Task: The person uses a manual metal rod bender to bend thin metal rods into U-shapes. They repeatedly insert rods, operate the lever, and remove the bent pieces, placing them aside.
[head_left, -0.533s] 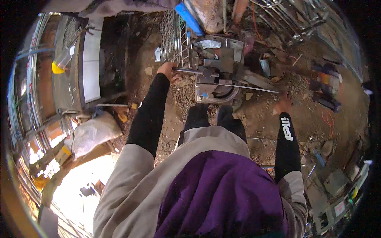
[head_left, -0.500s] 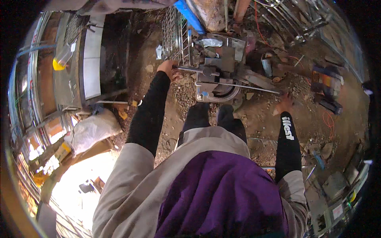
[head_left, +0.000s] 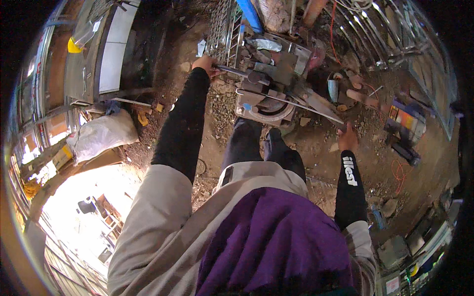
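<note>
My left hand (head_left: 206, 65) is closed around the outer end of a metal bar handle (head_left: 231, 71), which runs right into a dark, rounded head on a low, dusty metal machine (head_left: 252, 109). A curved, slotted plate (head_left: 274, 111) forms the machine's near side. Across it lies a thin metal rod (head_left: 301, 104), sloping down toward the right. My right hand (head_left: 348, 138) is closed at the rod's far right end; the fingertips show only in part. My feet stand just below the machine.
Wire mesh (head_left: 224, 32) and a blue post (head_left: 250, 16) stand beyond the machine. Bundled metal rods (head_left: 373, 34) lie at the upper right, near an orange cord (head_left: 399, 170) on the dirt. A white sack (head_left: 106, 134) rests at the left. A grey can (head_left: 333, 89) sits right of the machine.
The view has turned slightly, so the machine and rod look more tilted. My right hand, blurred before, now shows clearly at the rod's end. My left hand stays on the bar handle.
</note>
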`<state>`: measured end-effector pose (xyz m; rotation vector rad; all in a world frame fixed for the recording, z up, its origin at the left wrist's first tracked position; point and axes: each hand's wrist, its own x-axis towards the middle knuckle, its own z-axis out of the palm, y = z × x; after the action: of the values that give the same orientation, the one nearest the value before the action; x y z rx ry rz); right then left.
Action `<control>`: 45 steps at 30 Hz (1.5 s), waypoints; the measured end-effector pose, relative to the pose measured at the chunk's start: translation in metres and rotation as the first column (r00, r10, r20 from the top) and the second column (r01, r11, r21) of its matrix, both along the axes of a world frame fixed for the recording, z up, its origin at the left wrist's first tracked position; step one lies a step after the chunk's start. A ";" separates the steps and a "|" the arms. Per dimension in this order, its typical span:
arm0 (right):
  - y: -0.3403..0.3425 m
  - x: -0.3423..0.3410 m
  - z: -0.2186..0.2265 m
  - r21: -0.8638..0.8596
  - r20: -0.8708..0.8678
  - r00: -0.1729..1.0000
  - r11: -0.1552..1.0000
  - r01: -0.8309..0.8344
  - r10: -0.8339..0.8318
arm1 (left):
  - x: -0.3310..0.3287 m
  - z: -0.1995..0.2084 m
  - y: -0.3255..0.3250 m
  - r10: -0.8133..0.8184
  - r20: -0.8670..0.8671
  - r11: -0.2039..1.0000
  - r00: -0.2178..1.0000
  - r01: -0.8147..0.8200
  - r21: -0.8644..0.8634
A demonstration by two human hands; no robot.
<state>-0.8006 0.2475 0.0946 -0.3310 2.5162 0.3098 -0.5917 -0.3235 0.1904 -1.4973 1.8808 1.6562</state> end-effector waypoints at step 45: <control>-0.059 0.114 0.038 -0.301 -0.055 0.930 0.883 -0.362 0.363 | 0.006 -0.114 -0.034 -0.353 0.219 0.785 0.910 0.415 -0.459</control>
<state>-0.6861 0.1888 0.1326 -0.9329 2.4863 0.0560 -0.5852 -0.3573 0.0764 -1.2016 2.4601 0.9126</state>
